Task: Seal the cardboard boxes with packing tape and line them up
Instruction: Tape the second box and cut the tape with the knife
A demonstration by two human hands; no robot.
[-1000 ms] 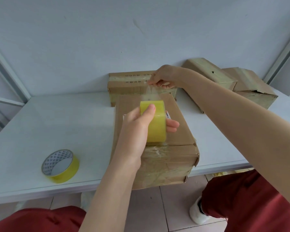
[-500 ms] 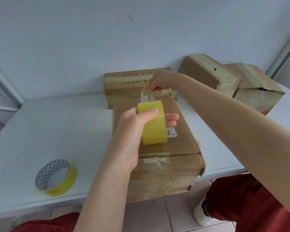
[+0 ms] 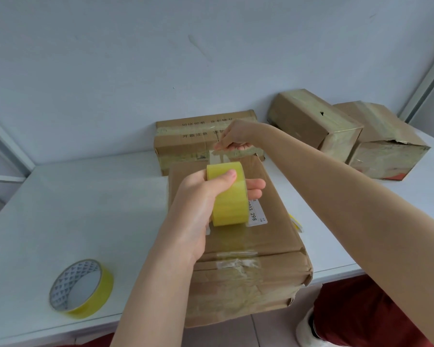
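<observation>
Head view: left hand (image 3: 198, 204) clamped round yellow tape roll (image 3: 229, 194) above middle of near cardboard box (image 3: 268, 236), right hand (image 3: 236, 136) pinching free tape end (image 3: 218, 156) at far edge, strip along box's long axis, roll probably due nearward.

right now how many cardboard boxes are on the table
4. The near box overhangs the table's front edge; the printed box sits behind it by the wall; the third box and the fourth box stand at the back right. The forearm could hide another.
</observation>
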